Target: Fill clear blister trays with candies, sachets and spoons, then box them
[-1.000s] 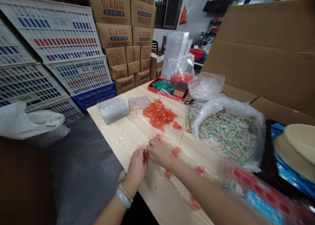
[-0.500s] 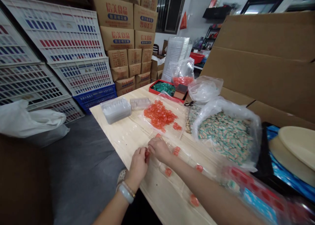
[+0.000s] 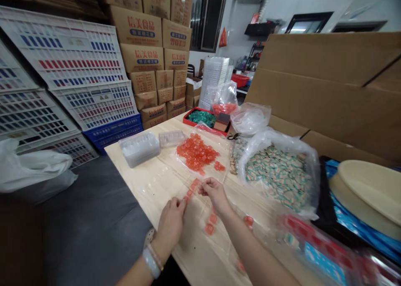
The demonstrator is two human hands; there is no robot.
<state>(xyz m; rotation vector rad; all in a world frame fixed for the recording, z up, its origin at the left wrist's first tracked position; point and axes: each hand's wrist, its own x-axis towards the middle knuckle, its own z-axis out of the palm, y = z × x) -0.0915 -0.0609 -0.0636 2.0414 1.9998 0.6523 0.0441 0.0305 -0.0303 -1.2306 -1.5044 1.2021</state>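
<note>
1. Storeroom bkgd: stacked cardboard cartons (image 3: 140, 33) at far left, white plastic crates (image 3: 62, 56) along left side, blue crate (image 3: 112, 135) at their base.
2. Work surface: pale wood table (image 3: 147, 190), carrying all items in pts 3 and 6–8.
3. Item at hands: clear plastic strip w/ orange cubes (image 3: 191, 189), lying diagonally on table, between both hands.
4. L hand (image 3: 171, 227): fingers (image 3: 184, 203) closed on near end of strip.
5. R hand (image 3: 215, 193): fingers (image 3: 203, 187) curled, just right of strip; contact w/ strip cannot be confirmed.
6. Loose orange cubes (image 3: 209, 224) on table, near R forearm.
7. Far of hands: orange sweets (image 3: 196, 152) heaped on clear film; clear plastic tray (image 3: 139, 148) and smaller tray (image 3: 171, 138) to their left; red tray w/ green sweets (image 3: 200, 119) further away.
8. Right of hands: large clear bag of striped sweets (image 3: 278, 177), against cardboard flap (image 3: 328, 85); beige round discs (image 3: 369, 190) at far right.
</note>
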